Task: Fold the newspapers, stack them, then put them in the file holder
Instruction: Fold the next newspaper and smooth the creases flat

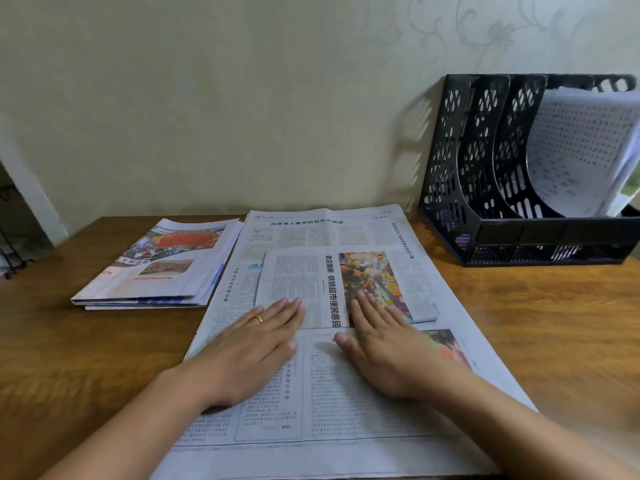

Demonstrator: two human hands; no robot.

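Under both palms, a wooden table (536, 323) carries one large unfolded newspaper (346, 403), spread flat from the near edge to the wall. One smaller folded newspaper (311, 282) lies on top of it, directly beneath the fingertips. Far beyond the right fingers, against the wall, stands one black mesh file holder (485, 202) with three upright dividers visible; curled printed sheets (581, 150) sit in its rightmost slot. Out past the left fingers, at the left of the open sheet and just beside it, lies one stack of folded newspapers (156, 268); the count of papers in it cannot be told. The left hand (256, 344) lies palm down, fingers straight and close together, gripping nothing, its tips pressing the folded paper's near left corner. The right hand (384, 344) lies likewise flat, fingers extended onto the paper's colour photo, thumb out on the open sheet. One gold ring (259, 319) circles a left finger.
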